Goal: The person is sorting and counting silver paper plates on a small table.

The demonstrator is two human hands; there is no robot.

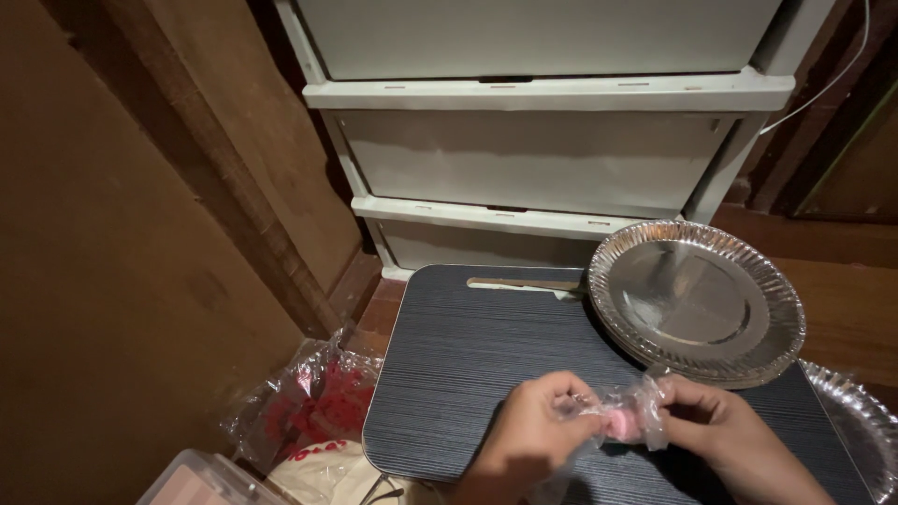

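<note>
My left hand point(530, 433) and my right hand point(728, 433) meet over the near part of a dark striped lap table point(468, 355). Between them they grip a small clear plastic wrapper point(629, 419) with something pink inside. Fingers of both hands pinch the wrapper's ends. A stack of silver foil paper plates point(697, 301) rests on the table's far right corner, just beyond my right hand.
A white plastic drawer unit point(533, 159) stands behind the table. A wooden panel point(131, 262) fills the left side. On the floor at left lies a clear bag with red contents point(313, 407). Another silver plate point(865, 430) pokes in at the right edge.
</note>
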